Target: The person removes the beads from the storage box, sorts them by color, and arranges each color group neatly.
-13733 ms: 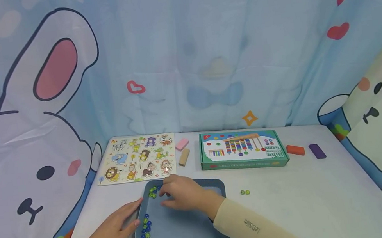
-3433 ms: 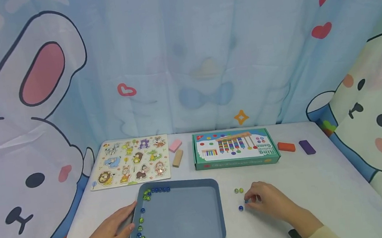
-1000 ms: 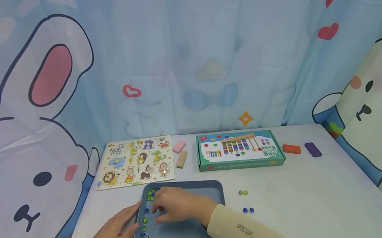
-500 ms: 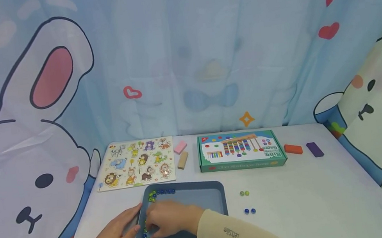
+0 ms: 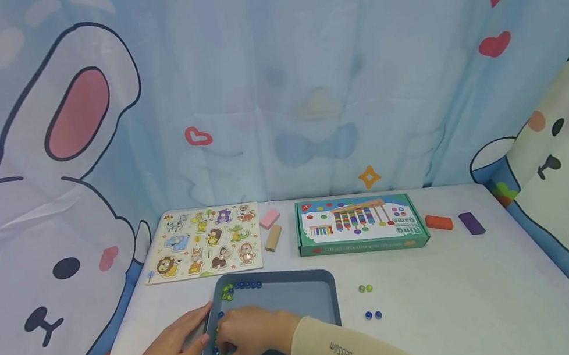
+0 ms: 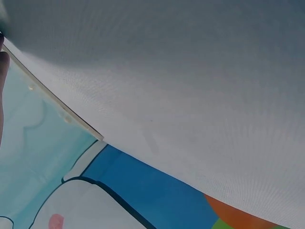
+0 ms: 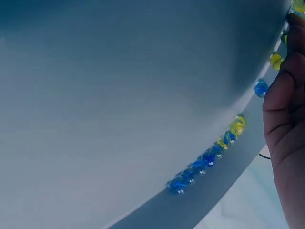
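A blue-grey tray (image 5: 298,299) lies on the white table in front of me. Green and blue marbles (image 5: 229,291) line its far-left corner and left wall. My right hand (image 5: 223,351) reaches into the near-left corner, fingers bent down among marbles there; whether it pinches one is hidden. In the right wrist view the right hand (image 7: 286,129) sits beside a row of marbles (image 7: 205,162) along the tray wall (image 7: 200,200). My left hand (image 5: 201,326) lies flat on the table, fingers straight against the tray's left rim. Two green marbles (image 5: 364,288) and two blue marbles (image 5: 373,315) lie right of the tray.
Behind the tray lie an animal puzzle board (image 5: 202,242), a pink block (image 5: 270,218), a tan block (image 5: 273,238), a green game box (image 5: 360,223), an orange block (image 5: 438,222) and a purple block (image 5: 472,223). A cartoon curtain hangs behind the table.
Over the last second my right hand has slid from the tray's far-left part to its near-left corner. Before that, two blue marbles appeared on the table. The left hand has stayed put.
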`<state>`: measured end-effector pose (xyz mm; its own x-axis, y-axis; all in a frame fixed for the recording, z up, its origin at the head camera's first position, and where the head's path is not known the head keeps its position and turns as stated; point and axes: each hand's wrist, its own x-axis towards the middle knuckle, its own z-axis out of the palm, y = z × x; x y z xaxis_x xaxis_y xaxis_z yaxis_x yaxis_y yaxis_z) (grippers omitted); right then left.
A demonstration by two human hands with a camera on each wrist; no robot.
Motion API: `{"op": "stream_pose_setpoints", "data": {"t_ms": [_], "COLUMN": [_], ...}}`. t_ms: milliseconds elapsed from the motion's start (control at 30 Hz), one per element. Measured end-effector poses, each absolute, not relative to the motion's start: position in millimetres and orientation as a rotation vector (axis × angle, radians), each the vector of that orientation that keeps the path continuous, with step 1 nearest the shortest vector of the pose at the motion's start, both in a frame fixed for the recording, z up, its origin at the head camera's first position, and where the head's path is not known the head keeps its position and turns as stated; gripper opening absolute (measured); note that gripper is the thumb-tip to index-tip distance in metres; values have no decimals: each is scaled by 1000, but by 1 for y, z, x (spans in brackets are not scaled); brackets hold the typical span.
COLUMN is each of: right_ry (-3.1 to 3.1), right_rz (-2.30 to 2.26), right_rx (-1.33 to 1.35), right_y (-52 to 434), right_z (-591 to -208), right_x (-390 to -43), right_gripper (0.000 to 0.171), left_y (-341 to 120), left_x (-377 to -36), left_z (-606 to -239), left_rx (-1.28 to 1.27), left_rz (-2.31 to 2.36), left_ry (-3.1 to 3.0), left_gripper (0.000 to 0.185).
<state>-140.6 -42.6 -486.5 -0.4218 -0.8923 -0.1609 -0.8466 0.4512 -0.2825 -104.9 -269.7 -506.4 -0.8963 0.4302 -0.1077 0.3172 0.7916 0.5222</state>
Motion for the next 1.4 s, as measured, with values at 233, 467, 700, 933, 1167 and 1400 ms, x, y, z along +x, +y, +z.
{"op": "stream_pose_setpoints", "data": {"t_ms": [233,467,700,933,1167,1400], "right_ry": [2397,2401,2378,2360,2396,2547], "right_rz": [-288,-260,-281,-273,-450,-712], "right_rx": [-1505,-1506,-1514,-1558,-1538,-1484], "right_y": [-43,-42,-41,-38,-21,16], "right_z": [-487,-488,-493,-494,-484,-456], "right_x": [-139,-136,-133,-134,-147,-156], "right_gripper": [21,18,12,10,12,8], "left_y": [-270,-268,-268,-268,-269,-270], "left_x": [-105,-106,-106,-106,-106,-106], "left_z": [-508,-507,-506,-507,-507,-506], "left_rx": [599,556,524,526,535,516], "left_rz": [752,763,779,787,769,790], "left_ry": [2760,2727,2703,2699,2718,2698], "left_gripper": [65,68,68,68,67,67]}}
